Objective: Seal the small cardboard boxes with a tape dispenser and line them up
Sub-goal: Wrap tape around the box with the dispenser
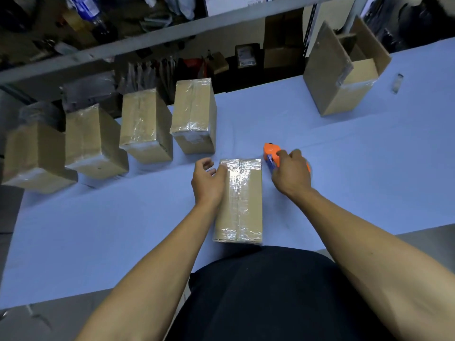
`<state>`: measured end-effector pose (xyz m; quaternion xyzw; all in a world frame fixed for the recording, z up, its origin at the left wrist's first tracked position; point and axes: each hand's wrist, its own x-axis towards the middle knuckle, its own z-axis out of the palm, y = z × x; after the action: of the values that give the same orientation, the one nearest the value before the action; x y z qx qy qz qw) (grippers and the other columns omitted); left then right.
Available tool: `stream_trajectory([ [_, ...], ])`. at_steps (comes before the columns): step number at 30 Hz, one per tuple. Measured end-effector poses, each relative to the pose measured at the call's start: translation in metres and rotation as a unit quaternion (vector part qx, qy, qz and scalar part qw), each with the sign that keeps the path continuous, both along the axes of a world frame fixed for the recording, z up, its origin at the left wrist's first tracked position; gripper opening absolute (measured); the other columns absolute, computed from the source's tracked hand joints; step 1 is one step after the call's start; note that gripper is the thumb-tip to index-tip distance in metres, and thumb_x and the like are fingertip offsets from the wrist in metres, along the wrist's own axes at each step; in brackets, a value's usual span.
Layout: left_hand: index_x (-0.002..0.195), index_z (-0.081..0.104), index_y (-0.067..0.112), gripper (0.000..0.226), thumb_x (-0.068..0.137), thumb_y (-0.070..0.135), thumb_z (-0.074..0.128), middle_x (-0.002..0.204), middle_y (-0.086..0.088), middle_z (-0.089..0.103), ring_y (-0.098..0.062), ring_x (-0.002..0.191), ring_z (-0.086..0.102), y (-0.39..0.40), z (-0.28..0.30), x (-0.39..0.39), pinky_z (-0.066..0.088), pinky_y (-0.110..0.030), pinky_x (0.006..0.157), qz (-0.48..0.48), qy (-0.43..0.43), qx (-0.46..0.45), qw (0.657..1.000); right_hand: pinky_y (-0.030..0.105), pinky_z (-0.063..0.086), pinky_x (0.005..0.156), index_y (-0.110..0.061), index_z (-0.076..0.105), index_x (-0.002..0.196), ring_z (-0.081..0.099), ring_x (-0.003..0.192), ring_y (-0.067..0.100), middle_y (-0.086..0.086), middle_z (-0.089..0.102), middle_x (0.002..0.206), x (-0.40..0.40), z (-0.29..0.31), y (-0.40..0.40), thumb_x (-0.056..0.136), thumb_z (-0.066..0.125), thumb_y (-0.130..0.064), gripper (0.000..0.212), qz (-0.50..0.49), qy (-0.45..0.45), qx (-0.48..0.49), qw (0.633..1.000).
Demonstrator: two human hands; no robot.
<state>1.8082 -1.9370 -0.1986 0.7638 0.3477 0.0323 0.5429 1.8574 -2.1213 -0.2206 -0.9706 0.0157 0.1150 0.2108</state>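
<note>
A small cardboard box [242, 203] with clear tape along its top seam lies on the blue table [98, 230] in front of me. My left hand [208, 183] rests against the box's far left corner with its thumb on the top. My right hand [291, 174] grips an orange tape dispenser [270, 153], which sits just right of the box's far end. Several taped boxes stand in a row at the back left, the nearest of them [194, 116] just beyond my left hand.
An open, larger cardboard box [344, 70] stands at the back right of the table. A small clear scrap [397, 82] lies to its right. Cluttered shelving [147, 33] runs behind the table's far edge. My dark-clothed torso presses at the near edge.
</note>
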Motion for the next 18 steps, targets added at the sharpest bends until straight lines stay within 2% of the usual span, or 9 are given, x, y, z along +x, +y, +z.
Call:
stream_trajectory([
  [2, 0.114, 0.062, 0.018, 0.028, 0.088, 0.026, 0.07, 0.108, 0.011, 0.063, 0.012, 0.08, 0.056, -0.001, 0.002, 0.004, 0.036, 0.001, 0.062, 0.0, -0.005, 0.01, 1.0, 0.032, 0.033, 0.066, -0.004, 0.066, 0.106, 0.059, 0.09, 0.036, 0.019, 0.063, 0.11, 0.001, 0.013, 0.005, 0.092, 0.051, -0.009, 0.021, -0.04, -0.031, 0.085, 0.995],
  [4, 0.106, 0.068, 0.017, 0.021, 0.088, 0.028, 0.069, 0.102, 0.01, 0.067, 0.001, 0.089, 0.062, -0.003, 0.003, 0.009, 0.042, -0.01, 0.075, -0.007, -0.006, 0.026, 1.0, 0.038, 0.043, 0.066, -0.002, 0.068, 0.081, 0.063, 0.081, 0.032, 0.015, 0.071, 0.09, 0.001, 0.021, 0.01, 0.088, 0.049, -0.008, 0.021, -0.064, 0.009, 0.207, 0.976],
  [6, 0.097, 0.073, 0.018, 0.016, 0.087, 0.029, 0.069, 0.092, 0.011, 0.069, -0.008, 0.093, 0.063, -0.006, 0.005, 0.012, 0.043, -0.021, 0.081, -0.01, -0.008, 0.035, 0.999, 0.044, 0.052, 0.069, -0.005, 0.065, 0.065, 0.063, 0.071, 0.028, 0.011, 0.068, 0.072, -0.001, 0.023, 0.014, 0.081, 0.049, -0.011, 0.023, -0.098, 0.042, 0.284, 0.953],
  [7, 0.094, 0.074, 0.018, 0.014, 0.087, 0.029, 0.068, 0.089, 0.011, 0.068, -0.01, 0.091, 0.063, -0.007, 0.006, 0.013, 0.043, -0.022, 0.08, -0.01, -0.009, 0.038, 0.999, 0.048, 0.054, 0.071, -0.005, 0.065, 0.063, 0.061, 0.067, 0.027, 0.011, 0.067, 0.068, -0.002, 0.023, 0.016, 0.078, 0.049, -0.015, 0.023, -0.118, 0.049, 0.312, 0.941],
  [9, 0.089, 0.075, 0.019, 0.012, 0.088, 0.029, 0.069, 0.084, 0.013, 0.068, -0.01, 0.086, 0.063, -0.007, 0.006, 0.015, 0.045, -0.024, 0.078, -0.002, -0.005, 0.031, 0.999, 0.052, 0.057, 0.074, 0.001, 0.065, 0.071, 0.057, 0.065, 0.026, 0.013, 0.063, 0.068, -0.004, 0.022, 0.019, 0.075, 0.049, -0.02, 0.027, -0.146, 0.066, 0.362, 0.918],
  [11, 0.079, 0.074, 0.02, 0.014, 0.087, 0.031, 0.07, 0.077, 0.013, 0.069, -0.009, 0.079, 0.063, -0.005, 0.004, 0.014, 0.05, -0.027, 0.077, 0.007, 0.002, 0.011, 1.0, 0.052, 0.06, 0.075, 0.001, 0.067, 0.076, 0.055, 0.067, 0.019, 0.008, 0.061, 0.069, -0.004, 0.021, 0.022, 0.079, 0.054, -0.024, 0.028, -0.141, 0.078, 0.381, 0.91],
  [14, 0.071, 0.071, 0.018, 0.021, 0.085, 0.033, 0.071, 0.071, 0.008, 0.07, -0.013, 0.072, 0.061, -0.002, -0.002, 0.011, 0.053, -0.033, 0.078, 0.016, 0.011, -0.009, 1.0, 0.047, 0.06, 0.08, -0.017, 0.075, 0.078, 0.066, 0.076, 0.015, -0.008, 0.071, 0.073, -0.008, 0.02, 0.026, 0.081, 0.067, -0.035, 0.019, -0.115, 0.069, 0.373, 0.918],
  [18, 0.069, 0.071, 0.017, 0.021, 0.086, 0.029, 0.071, 0.07, 0.005, 0.068, -0.013, 0.068, 0.059, -0.002, 0.004, 0.007, 0.054, -0.033, 0.075, 0.048, -0.017, -0.021, 0.998, 0.043, 0.057, 0.078, -0.02, 0.072, 0.075, 0.067, 0.076, 0.014, -0.007, 0.07, 0.073, -0.008, 0.03, 0.032, 0.083, 0.072, -0.038, 0.02, -0.089, 0.024, 0.323, 0.942],
])
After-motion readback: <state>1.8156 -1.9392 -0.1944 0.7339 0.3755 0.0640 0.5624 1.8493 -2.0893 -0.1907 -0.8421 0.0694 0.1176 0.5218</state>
